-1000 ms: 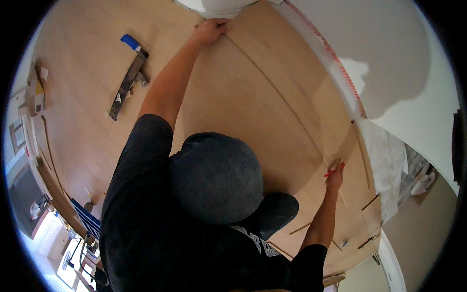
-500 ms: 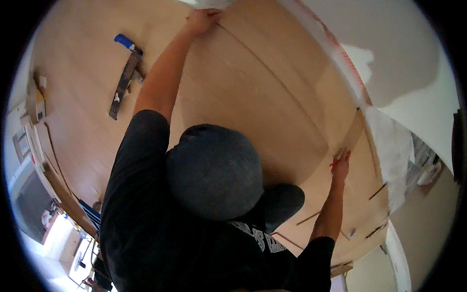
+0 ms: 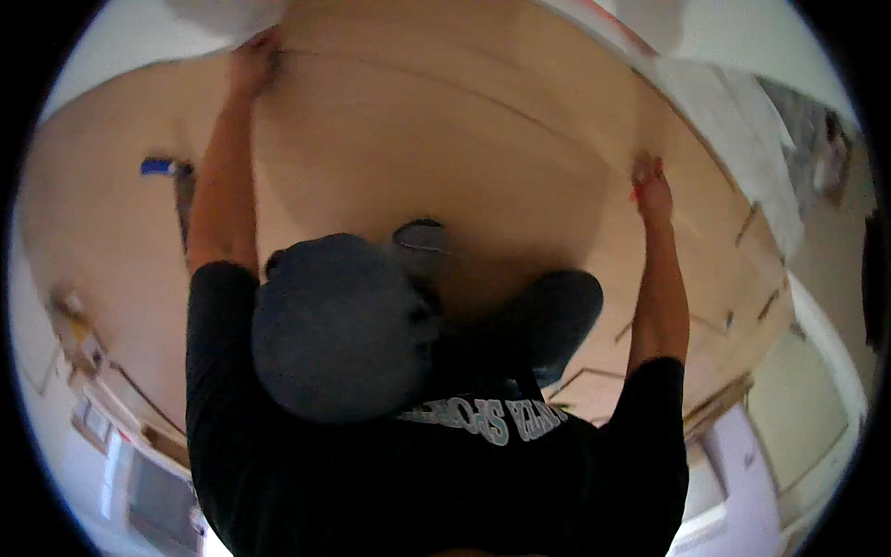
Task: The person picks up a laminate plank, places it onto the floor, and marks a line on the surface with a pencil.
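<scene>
Left hand (image 3: 255, 65), grip unclear, touches wooden flooring (image 3: 399, 139); right hand (image 3: 654, 197) grasps a slim red tool (image 3: 636, 196).

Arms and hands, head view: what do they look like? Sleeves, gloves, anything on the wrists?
Black short sleeves, loose, ending near the elbows, part of a black shirt with pale lettering. Forearms bare. Left hand and right hand ungloved; no watch or band visible. Blur hides finger detail.

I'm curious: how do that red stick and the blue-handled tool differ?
The red stick is in the right hand; the blue-handled tool lies on the floor. The red stick looks slim and short; the blue-handled tool, longer and wider. Both look blurred.
</scene>
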`<state>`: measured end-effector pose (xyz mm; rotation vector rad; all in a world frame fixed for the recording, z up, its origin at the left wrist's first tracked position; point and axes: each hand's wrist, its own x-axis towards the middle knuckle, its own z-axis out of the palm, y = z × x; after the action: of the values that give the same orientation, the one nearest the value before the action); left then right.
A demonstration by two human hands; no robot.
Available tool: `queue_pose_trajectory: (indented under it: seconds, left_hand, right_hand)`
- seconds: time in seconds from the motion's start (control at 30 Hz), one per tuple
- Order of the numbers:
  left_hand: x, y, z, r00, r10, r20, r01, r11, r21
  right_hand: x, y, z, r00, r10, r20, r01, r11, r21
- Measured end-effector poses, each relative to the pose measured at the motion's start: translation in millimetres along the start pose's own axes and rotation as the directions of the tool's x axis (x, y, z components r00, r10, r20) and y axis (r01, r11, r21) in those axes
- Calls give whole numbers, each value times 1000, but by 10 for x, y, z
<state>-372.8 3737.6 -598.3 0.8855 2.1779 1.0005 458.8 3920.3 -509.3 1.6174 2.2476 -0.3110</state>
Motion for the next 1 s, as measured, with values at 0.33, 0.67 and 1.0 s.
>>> queue_pose_trajectory:
  seconds: [0.33,0.67,1.0]
  left_hand:
    - [-56,92,-96,1000,-29,-10,30,993,112]
    - [-66,8,-237,999,40,-19,-36,981,192]
    - [-96,97,38,994,-113,11,113,993,-26]
  right_hand:
    - [94,-295,-202,994,96,47,-86,981,-175]
    - [190,-404,-365,988,101,115,-78,978,-193]
    - [139,-112,-22,989,-42,-140,13,979,-205]
